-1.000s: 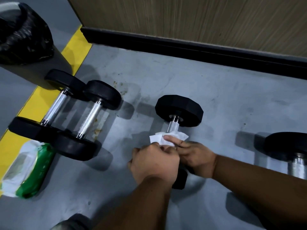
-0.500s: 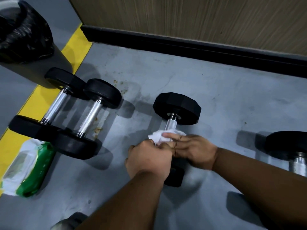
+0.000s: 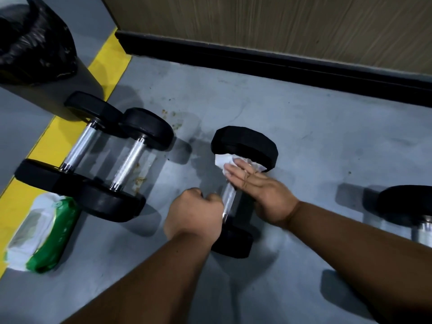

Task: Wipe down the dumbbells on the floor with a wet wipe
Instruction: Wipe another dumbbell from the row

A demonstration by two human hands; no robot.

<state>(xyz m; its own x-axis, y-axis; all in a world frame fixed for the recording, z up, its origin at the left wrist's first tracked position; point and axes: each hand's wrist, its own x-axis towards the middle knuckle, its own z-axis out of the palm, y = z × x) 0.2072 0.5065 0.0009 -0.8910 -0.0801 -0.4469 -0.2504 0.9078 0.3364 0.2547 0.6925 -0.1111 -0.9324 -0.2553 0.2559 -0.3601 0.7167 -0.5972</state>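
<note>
With the left hand (image 3: 195, 210) curled round the near end of the dumbbell's (image 3: 236, 190) handle to steady it, the flat-fingered right hand (image 3: 259, 191) presses the wet wipe (image 3: 222, 161) against the far head, so rubbing around that head likely comes next.

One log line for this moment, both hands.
left hand: grips middle dumbbell handle | right hand: flat, presses wet wipe against far head | step: wiping

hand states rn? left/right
Left hand: closed, gripping the dumbbell handle.
Right hand: open, straight fingers pressing the wet wipe against the dumbbell's far head.
</note>
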